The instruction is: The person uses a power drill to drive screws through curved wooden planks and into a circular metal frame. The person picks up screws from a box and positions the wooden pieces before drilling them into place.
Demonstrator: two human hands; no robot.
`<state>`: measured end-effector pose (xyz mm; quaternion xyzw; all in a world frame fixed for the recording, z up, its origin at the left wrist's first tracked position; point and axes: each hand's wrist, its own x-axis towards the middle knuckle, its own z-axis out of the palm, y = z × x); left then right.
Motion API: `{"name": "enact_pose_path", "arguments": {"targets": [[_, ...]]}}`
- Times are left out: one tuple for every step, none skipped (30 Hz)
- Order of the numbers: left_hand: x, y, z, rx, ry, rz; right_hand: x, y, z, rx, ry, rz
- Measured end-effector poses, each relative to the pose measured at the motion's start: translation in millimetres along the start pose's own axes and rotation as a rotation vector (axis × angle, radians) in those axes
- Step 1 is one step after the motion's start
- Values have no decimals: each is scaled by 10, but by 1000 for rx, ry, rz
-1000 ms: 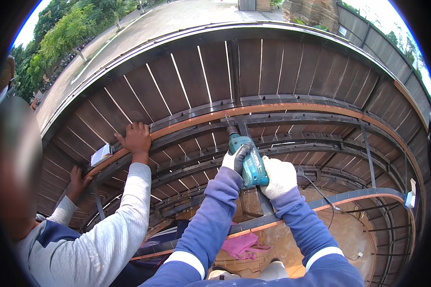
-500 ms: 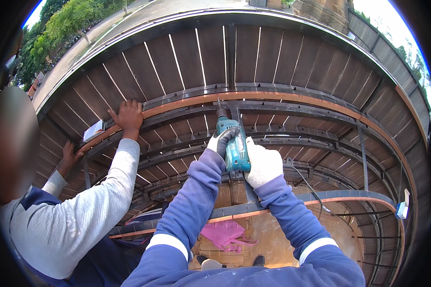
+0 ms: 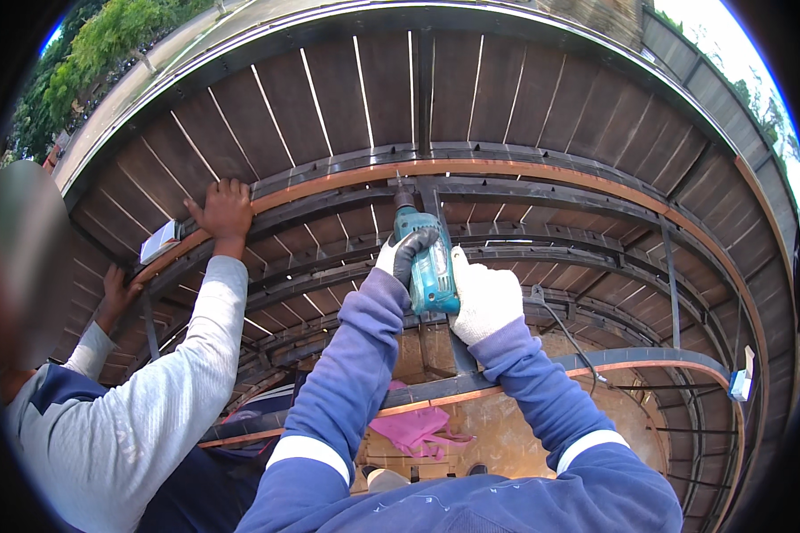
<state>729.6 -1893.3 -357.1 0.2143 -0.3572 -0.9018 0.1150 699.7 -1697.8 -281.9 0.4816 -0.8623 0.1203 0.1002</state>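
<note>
Both of my hands hold a teal power drill (image 3: 432,277), its chuck pointing away from me. My left hand (image 3: 405,256), in a glove with dark-coated fingers, wraps round the drill's body from the left. On the other side my right hand (image 3: 489,300), in a white knit glove, closes on the drill's rear; the handle and trigger are hidden. The thin bit reaches the reddish-brown curved strip (image 3: 524,168) that runs along a dark metal frame (image 3: 542,194). I cannot tell whether it has entered the strip.
At the left a co-worker's hand (image 3: 225,218) rests on the strip, beside a small white box (image 3: 159,242). Another blue-white box (image 3: 740,384) sits on the right end of the nearer curved rail (image 3: 622,357). A cable (image 3: 564,330) hangs at right; pink cloth (image 3: 413,430) lies below.
The view has shifted a little, so the frame and the co-worker appear slightly farther left. The drill stays in both my hands with its bit at the strip.
</note>
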Motion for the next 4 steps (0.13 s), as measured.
{"name": "enact_pose_path", "arguments": {"targets": [[15,-1,-25,3,5,0,5,-11,7,-2,4,-6],[30,-1,-50,6,10,0,17,-28,1,-9,-1,-6],[45,1,-75,9,16,1,36,-50,-14,-17,-5,-6],[48,-16,-65,8,15,-2,47,-49,-30,-30,-11,-1]]}}
